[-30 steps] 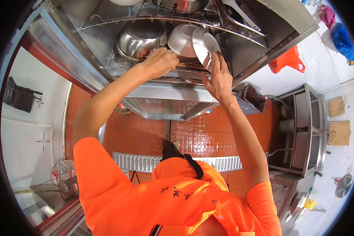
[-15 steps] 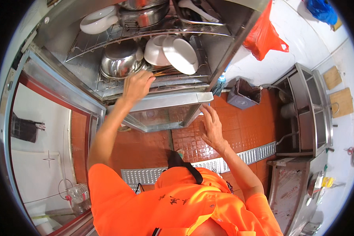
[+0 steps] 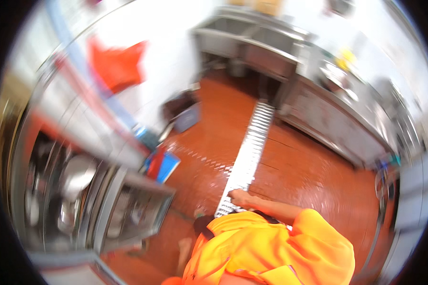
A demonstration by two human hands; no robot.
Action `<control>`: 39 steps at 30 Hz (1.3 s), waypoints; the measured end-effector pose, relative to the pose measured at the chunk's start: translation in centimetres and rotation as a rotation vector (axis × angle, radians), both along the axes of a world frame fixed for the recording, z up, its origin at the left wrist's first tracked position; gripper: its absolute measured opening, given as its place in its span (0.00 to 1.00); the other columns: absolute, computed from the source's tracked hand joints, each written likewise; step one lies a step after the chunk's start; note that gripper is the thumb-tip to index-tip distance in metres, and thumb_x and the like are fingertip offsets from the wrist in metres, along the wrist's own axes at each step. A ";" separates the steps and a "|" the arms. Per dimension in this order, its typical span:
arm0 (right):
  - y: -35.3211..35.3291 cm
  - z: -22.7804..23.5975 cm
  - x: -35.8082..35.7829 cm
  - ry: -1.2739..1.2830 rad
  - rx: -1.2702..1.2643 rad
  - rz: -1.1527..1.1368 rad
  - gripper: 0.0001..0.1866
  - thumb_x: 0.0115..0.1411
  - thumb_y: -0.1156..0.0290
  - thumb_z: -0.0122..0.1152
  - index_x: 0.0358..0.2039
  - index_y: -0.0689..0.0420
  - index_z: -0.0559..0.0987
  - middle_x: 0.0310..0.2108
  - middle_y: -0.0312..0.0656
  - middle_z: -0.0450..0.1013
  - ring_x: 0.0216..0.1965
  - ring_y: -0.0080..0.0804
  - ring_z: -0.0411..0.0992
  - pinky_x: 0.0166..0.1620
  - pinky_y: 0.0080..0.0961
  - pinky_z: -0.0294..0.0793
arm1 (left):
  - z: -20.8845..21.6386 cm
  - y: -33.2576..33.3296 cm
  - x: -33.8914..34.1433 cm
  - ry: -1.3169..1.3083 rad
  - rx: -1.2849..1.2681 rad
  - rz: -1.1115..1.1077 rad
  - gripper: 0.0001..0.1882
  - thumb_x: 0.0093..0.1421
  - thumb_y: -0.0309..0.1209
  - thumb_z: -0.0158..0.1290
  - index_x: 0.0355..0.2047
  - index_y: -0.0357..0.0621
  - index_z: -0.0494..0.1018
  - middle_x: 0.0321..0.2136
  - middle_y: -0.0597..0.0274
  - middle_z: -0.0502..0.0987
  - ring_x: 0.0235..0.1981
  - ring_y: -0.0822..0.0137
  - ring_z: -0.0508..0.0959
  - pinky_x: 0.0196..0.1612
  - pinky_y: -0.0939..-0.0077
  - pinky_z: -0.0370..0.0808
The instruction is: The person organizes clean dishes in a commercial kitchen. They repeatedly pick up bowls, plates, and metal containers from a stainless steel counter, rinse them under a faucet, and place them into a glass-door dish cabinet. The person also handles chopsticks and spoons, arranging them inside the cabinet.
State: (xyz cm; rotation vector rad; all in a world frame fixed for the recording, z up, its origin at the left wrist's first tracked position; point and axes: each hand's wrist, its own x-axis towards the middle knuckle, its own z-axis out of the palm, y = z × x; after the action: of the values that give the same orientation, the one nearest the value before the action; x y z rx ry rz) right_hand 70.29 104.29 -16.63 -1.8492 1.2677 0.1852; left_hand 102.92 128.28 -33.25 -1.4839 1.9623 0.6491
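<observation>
My right hand (image 3: pixel 240 197) is in front of my body, over the metal drain grating (image 3: pixel 252 147), and motion smears its fingers. Low in the picture, part of my left hand (image 3: pixel 184 248) hangs near my orange clothing, blurred and partly cut off by my body. I see nothing held in either hand, though the blur hides detail. To the left is the metal cabinet with its glazed door (image 3: pixel 110 209) folded out. Inside it, a white plate (image 3: pixel 79 175) and shiny metal cookware (image 3: pixel 67 216) show, smeared.
A grey bin (image 3: pixel 188 118) stands by the white wall under a hanging red bag (image 3: pixel 119 66). A blue and red object (image 3: pixel 165 166) is beside the cabinet. Farther off are a steel sink (image 3: pixel 252 40) and a steel counter (image 3: pixel 333 111) above the wet red tiled floor (image 3: pixel 299 175).
My view has swung to the right, so the cabinet now lies at the left. My left hand has left the cabinet's lower shelf edge and my right hand has left the door's corner.
</observation>
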 end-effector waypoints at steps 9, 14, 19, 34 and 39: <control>6.0 -4.7 -26.1 -0.002 -0.140 -0.580 0.14 0.50 0.68 0.55 0.34 0.63 0.78 0.34 0.51 0.76 0.38 0.43 0.76 0.41 0.34 0.75 | 2.6 -9.0 -10.8 0.896 0.259 1.766 0.08 0.57 0.28 0.46 0.29 0.35 0.72 0.14 0.59 0.72 0.14 0.66 0.73 0.13 0.72 0.71; 9.0 -4.5 -33.3 -0.177 0.213 -1.003 0.10 0.57 0.71 0.51 0.33 0.64 0.78 0.28 0.44 0.77 0.25 0.30 0.77 0.25 0.25 0.77 | 5.9 -20.8 -20.3 1.016 0.218 1.568 0.07 0.57 0.25 0.48 0.33 0.32 0.72 0.20 0.55 0.75 0.16 0.65 0.76 0.15 0.77 0.73; 5.9 -4.3 -37.5 -0.394 0.325 -1.238 0.11 0.59 0.71 0.49 0.36 0.63 0.77 0.25 0.42 0.77 0.22 0.29 0.77 0.23 0.25 0.78 | 8.8 -29.4 -29.7 1.088 0.271 1.265 0.08 0.59 0.25 0.48 0.35 0.32 0.72 0.22 0.52 0.76 0.18 0.64 0.76 0.19 0.73 0.75; -3.6 -8.3 -59.7 -0.346 0.350 -1.302 0.09 0.56 0.69 0.55 0.24 0.61 0.75 0.17 0.39 0.71 0.15 0.28 0.68 0.17 0.23 0.68 | 10.4 -42.0 -47.1 1.337 0.163 1.155 0.15 0.59 0.36 0.50 0.42 0.39 0.73 0.28 0.60 0.77 0.25 0.71 0.79 0.24 0.80 0.73; -10.9 -12.6 -62.3 -0.158 0.554 -0.879 0.07 0.56 0.72 0.50 0.27 0.63 0.73 0.16 0.44 0.70 0.14 0.35 0.68 0.14 0.28 0.68 | 9.4 -24.6 -42.1 1.343 -0.366 1.910 0.12 0.58 0.30 0.51 0.40 0.38 0.72 0.24 0.59 0.76 0.20 0.70 0.76 0.21 0.82 0.71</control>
State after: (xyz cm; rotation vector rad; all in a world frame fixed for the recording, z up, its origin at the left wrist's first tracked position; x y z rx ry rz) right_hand 8.04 93.39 -29.22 -0.7294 1.5944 -0.0873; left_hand 60.86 103.65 -23.88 -3.4338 0.2669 2.5372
